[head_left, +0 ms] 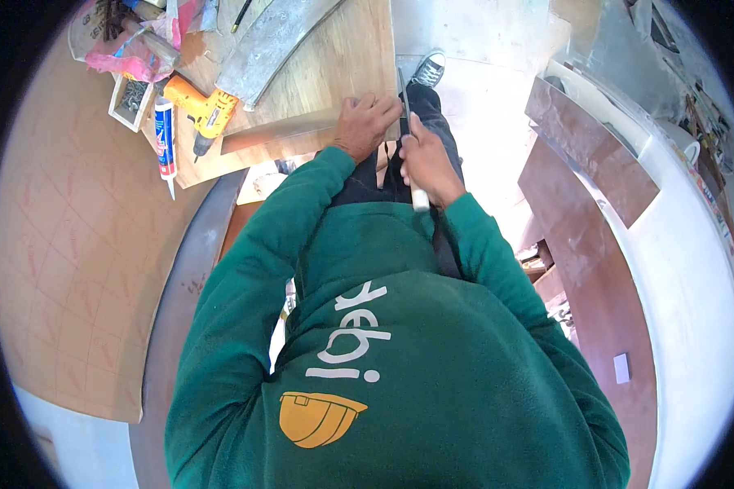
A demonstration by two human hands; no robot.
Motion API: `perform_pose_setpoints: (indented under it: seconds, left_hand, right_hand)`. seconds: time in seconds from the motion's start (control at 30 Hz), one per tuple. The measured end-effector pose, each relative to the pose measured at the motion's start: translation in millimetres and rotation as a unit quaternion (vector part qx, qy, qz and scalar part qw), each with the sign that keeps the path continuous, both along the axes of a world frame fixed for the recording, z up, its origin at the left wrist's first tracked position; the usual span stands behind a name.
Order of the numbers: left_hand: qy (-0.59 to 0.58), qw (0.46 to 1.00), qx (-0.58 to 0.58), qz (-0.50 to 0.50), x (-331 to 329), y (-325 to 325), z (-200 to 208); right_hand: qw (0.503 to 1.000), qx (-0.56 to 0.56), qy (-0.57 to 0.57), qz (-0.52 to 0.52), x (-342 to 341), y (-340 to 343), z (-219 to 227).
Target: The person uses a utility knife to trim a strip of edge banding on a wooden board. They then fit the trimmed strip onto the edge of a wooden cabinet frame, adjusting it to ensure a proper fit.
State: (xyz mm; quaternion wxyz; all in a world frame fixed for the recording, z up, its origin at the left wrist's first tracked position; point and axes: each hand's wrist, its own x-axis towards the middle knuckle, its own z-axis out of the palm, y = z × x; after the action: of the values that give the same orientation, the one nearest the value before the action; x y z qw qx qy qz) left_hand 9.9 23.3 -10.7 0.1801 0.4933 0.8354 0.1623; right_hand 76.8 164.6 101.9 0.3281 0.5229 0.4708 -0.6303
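On the near right corner of the wooden worktable, my left hand (369, 122) grips and presses down a narrow brown strip (281, 132) with bent fingers. The strip lies along the table's near edge, its right end partly hidden under that hand. Closed around a file (419, 199) with a pale handle, my right hand (429, 159) is just right of the corner. The file's long, thin grey blade points away from me, beside the strip's right end. Whether blade and strip touch, I cannot tell.
On the worktable (347, 61) lie a curved grey piece (273, 49), a yellow cordless drill (206, 106), a sealant tube (165, 138) and a small box of screws (132, 99). Brown panels (591, 277) lean at the right. A large brown-papered sheet (81, 244) stands left.
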Motion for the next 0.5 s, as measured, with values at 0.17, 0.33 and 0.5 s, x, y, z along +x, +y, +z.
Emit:
perform_pose_setpoints:
  seconds: [0.17,0.33,0.5]
  left_hand:
    - [0.003,1.0,0.001,-0.003,-1,-1,1]
    - [-0.029,0.999,0.02,0.011,-1,-2,0]
    - [-0.014,1.0,-0.005,0.01,-5,2,0]
  right_hand:
    - [1.0,-0.024,0.001,-0.002,4,3,16]
    - [0.998,0.02,0.054,-0.019,-2,-8,12]
    - [0.983,0.179,0.046,0.0,10,2,20]
